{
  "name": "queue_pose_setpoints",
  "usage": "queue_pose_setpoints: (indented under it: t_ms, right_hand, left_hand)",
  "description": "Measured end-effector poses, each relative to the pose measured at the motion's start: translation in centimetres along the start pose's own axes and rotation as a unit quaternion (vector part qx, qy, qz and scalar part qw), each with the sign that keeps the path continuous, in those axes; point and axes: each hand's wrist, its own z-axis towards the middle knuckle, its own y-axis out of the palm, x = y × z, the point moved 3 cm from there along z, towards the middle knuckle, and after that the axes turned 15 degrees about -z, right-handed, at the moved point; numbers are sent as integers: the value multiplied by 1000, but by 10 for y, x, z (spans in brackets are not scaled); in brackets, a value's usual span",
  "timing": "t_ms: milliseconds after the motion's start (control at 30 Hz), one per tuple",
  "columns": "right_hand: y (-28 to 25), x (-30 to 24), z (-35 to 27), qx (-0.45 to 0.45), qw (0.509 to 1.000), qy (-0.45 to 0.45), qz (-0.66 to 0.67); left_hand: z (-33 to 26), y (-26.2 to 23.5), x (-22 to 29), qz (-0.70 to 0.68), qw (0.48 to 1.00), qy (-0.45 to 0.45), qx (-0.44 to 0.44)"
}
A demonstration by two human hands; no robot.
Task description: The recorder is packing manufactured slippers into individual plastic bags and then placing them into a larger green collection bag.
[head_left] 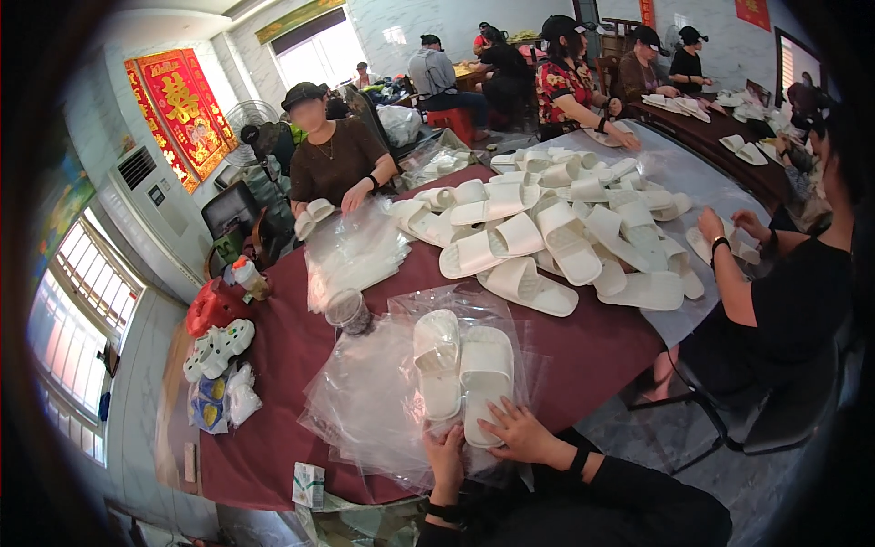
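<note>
A pair of white slide slippers lies side by side before me, the left slipper [437, 358] and the right slipper [488, 369], toes pointing away. Beneath them spreads a stack of clear plastic bags [355, 401]; whether the pair is partly inside the top bag I cannot tell. My left hand [445, 460] is closed at the left slipper's heel, apparently pinching the bag's near edge. Across the heel of the right slipper lies my right hand [527, 432], fingers spread and resting on it.
A big heap of white slippers [565, 232] covers the table's far side. More clear bags [355, 260] and a clear plastic cup [348, 312] lie beyond my stack. A red bag [217, 307] and white clogs [219, 349] sit left. Co-workers handle slippers opposite [342, 164] and at right [775, 273].
</note>
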Motion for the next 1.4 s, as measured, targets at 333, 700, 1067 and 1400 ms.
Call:
queue_pose_setpoints:
  t_ms: [333, 700, 1067, 1400]
  right_hand:
    - [11, -5, -1, 70, 997, -14, 4]
    - [-10, -19, 18, 190, 981, 17, 41]
    - [8, -5, 1, 157, 980, -33, 121]
    - [9, 15, 5, 11, 992, 77, 97]
  left_hand:
    - [16, -16, -5, 36, 995, -78, 43]
    - [25, -38, -10, 93, 993, -78, 8]
    - [23, -32, -6, 149, 976, -159, 27]
    - [24, -53, -18, 328, 942, -62, 21]
